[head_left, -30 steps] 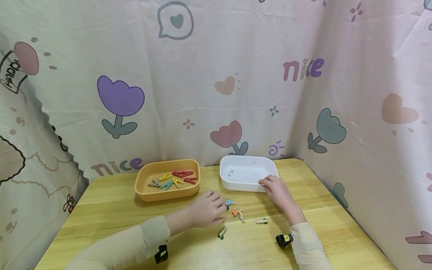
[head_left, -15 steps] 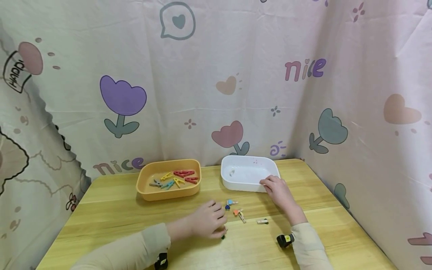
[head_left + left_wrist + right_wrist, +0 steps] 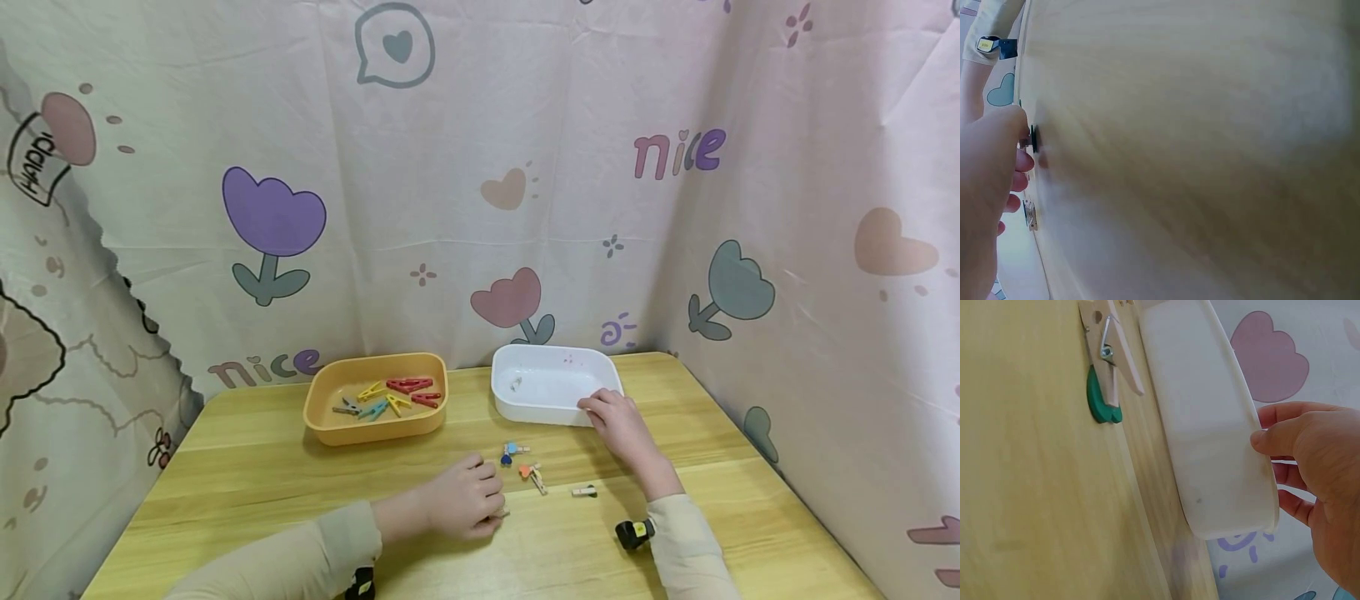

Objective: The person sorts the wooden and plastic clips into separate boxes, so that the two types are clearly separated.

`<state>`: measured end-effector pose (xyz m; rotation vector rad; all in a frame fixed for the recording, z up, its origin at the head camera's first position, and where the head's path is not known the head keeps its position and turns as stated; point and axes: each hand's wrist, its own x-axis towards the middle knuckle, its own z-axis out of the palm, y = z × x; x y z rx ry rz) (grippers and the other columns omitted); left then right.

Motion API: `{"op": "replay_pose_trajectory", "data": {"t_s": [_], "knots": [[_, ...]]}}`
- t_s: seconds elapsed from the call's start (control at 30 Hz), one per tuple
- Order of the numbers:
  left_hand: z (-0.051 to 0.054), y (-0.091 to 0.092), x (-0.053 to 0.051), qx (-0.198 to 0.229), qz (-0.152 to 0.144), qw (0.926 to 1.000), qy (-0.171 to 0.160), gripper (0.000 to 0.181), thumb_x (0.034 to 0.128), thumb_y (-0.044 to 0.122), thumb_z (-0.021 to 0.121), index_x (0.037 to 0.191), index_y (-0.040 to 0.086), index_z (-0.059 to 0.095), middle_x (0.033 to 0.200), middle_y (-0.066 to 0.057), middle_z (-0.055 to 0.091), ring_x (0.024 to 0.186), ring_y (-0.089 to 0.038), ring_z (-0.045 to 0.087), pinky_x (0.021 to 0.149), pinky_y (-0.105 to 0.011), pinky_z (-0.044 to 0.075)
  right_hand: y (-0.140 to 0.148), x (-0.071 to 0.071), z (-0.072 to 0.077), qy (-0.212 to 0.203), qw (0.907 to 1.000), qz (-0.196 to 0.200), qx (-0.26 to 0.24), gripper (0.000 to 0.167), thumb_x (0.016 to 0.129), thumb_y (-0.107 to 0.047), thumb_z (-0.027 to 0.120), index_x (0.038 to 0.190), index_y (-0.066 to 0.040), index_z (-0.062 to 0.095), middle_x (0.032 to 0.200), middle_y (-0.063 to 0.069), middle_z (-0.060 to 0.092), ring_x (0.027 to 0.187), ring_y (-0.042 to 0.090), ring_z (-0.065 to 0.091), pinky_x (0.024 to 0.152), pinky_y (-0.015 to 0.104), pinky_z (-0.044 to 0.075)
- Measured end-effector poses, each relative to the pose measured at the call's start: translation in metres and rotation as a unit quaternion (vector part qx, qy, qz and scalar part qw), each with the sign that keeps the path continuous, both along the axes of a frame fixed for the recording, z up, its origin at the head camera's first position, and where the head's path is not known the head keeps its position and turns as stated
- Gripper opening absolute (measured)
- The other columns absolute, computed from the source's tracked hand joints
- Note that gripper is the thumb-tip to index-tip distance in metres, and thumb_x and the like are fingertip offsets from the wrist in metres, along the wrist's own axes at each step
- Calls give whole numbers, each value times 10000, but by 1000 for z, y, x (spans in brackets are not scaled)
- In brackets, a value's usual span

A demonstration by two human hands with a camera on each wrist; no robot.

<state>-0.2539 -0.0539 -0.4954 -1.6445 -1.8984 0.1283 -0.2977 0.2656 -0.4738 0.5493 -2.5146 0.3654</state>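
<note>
My left hand [image 3: 462,498] pinches a small wooden clip [image 3: 503,512] low over the table; its dark green end [image 3: 1034,139] shows beyond the thumb in the left wrist view. The right hand [image 3: 621,427] grips the near right rim of the white tray [image 3: 540,412], thumb outside and fingers over the edge in the right wrist view. Between the hands lie wooden clips with blue hearts [image 3: 507,459], one with an orange heart [image 3: 525,472], and a wooden clip with a green end [image 3: 583,492]. Inside the white tray rests a small pale piece [image 3: 516,383].
A yellow tray [image 3: 375,433] at the back left holds several plastic clips, among them red ones [image 3: 408,385], yellow ones [image 3: 371,391] and blue ones [image 3: 373,411]. A patterned curtain [image 3: 420,208] hangs behind the wooden table [image 3: 247,483].
The left hand has moved down toward the near side and taken hold of the nearest wooden clip. The right hand stays on the white tray's rim.
</note>
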Motion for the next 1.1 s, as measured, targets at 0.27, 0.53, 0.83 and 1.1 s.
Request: {"op": "replay_pose_trajectory", "data": {"t_s": [0.27, 0.53, 0.83, 1.1], "knots": [[0, 1, 0, -167, 121, 9996, -196, 189, 887, 395, 591, 753, 262, 586, 752, 136, 542, 757, -91, 474, 729, -255, 337, 0, -1, 0, 27, 10000, -26, -12, 179, 824, -29, 728, 970, -133, 734, 903, 26, 663, 836, 225, 597, 707, 371, 419], [3, 5, -4, -31, 90, 9999, -107, 185, 879, 385, 609, 756, 247, 605, 793, 128, 607, 770, -94, 512, 741, -259, 364, 0, 1, 3, -205, 9998, -84, -6, 186, 842, -36, 714, 997, -137, 736, 923, 28, 664, 852, 225, 592, 713, 355, 411], [16, 10, -13, 116, 157, 9995, 238, 179, 854, 392, 631, 782, 229, 617, 817, 95, 596, 809, -128, 541, 742, -287, 372, 0, 0, 2, -174, 9998, -65, -15, 178, 847, -43, 714, 995, -140, 736, 925, 21, 669, 850, 216, 595, 716, 355, 413], [35, 19, -22, 135, 206, 9984, 501, 155, 851, 380, 641, 848, 227, 668, 874, 91, 652, 815, -129, 561, 762, -300, 412, -1, 1, 1, -56, 10000, -23, -24, 177, 828, -28, 726, 975, -127, 733, 911, 30, 666, 846, 235, 601, 724, 384, 423]]}}
